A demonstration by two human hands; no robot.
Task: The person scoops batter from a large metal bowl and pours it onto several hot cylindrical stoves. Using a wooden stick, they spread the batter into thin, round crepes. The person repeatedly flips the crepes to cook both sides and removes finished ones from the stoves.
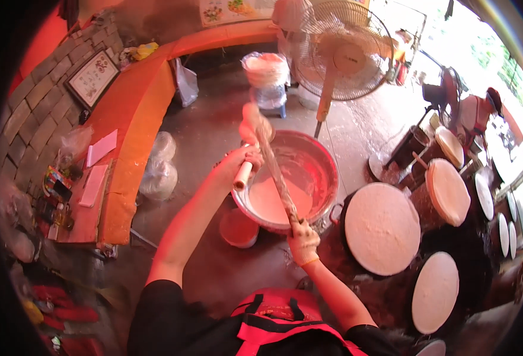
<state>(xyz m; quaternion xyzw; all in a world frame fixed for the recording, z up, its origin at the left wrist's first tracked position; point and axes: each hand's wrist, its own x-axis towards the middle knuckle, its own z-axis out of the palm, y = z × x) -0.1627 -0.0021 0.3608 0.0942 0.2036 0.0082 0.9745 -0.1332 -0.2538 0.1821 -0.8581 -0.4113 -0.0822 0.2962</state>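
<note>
Before me stands a large metal basin [332, 178] with pale batter [279, 200] in its bottom. My left hand [249, 159] grips a pale wooden handle [243, 177], whose far end is hidden behind a blurred pale lump [253, 122] above the basin's back rim. In my right hand [305, 242], which wears a light glove, is the lower end of a long batter-smeared stick [274, 169]. The stick slants up and left over the basin, its upper end at the lump. Whether the lump is dough or batter on a tool, I cannot tell.
On the right are round griddles with pale flatbreads [382, 229] and a stack of flatbreads [448, 191]. A person [477, 113] is beyond them. A standing fan [343, 55] rises behind the basin; a red bucket [239, 229] is at its lower left. An orange-covered counter [150, 102] borders the left.
</note>
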